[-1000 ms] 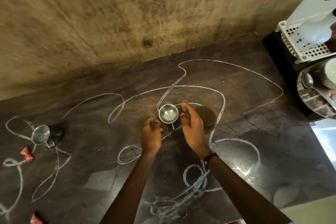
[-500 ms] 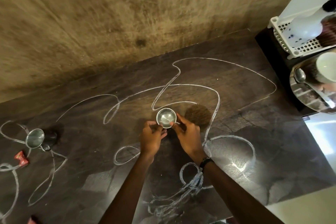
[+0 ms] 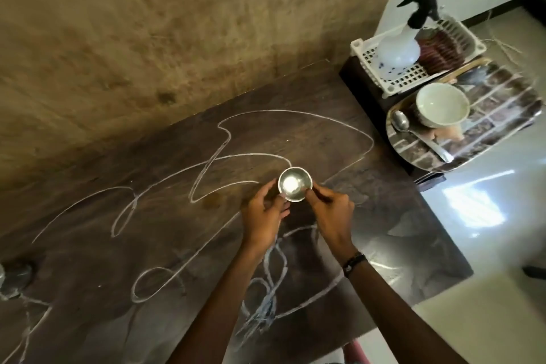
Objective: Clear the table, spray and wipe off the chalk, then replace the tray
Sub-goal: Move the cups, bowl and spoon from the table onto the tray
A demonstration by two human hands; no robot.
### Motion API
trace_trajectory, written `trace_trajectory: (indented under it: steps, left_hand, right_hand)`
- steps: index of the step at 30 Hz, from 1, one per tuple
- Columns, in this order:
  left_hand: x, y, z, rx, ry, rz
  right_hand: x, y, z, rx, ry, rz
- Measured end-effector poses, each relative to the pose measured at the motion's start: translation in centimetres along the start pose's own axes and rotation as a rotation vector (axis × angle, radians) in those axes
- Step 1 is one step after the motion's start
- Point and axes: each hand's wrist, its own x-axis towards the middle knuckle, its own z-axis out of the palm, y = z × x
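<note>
Dark table, chalk lines all over. Both hands, left hand and right hand, grasp steel cup mid-table (clearing step). Next: carry to tray off far right corner.

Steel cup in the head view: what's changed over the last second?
Both hands closed in on the cup: the left hand and right hand now pinch it from either side. It looks raised off the table, though that is uncertain. The chalk is unwiped; tray, bowl, spoon and spray bottle stayed put.
</note>
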Motion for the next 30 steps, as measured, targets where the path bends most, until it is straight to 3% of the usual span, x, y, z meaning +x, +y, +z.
trace_trajectory:
  steps: [6, 10, 16, 20, 30]
  left_hand:
    - [-0.3, 3.8, 9.1, -0.034, -0.205, 0.052]
    - [-0.8, 6.3, 14.9, -0.007, -0.355, 0.081]
    - [0.0, 7.7, 21.1, 0.001, -0.418, 0.089]
    - [1.3, 7.7, 23.3, -0.002, -0.420, 0.080]
    - [4.2, 6.2, 24.5, 0.076, -0.401, 0.053]
  right_hand:
    - [5.5, -1.5, -8.9, -0.079, 0.251, 0.020]
    - [9.8, -3.2, -14.7, 0.026, 0.344, -0.060]
    - [18.4, -3.7, -22.8, 0.049, 0.504, -0.062]
    - [23.1, -3.5, -26.3, -0.106, 0.620, -0.004]
    - [28.0, -0.5, -26.8, -0.354, 0.548, 0.126]
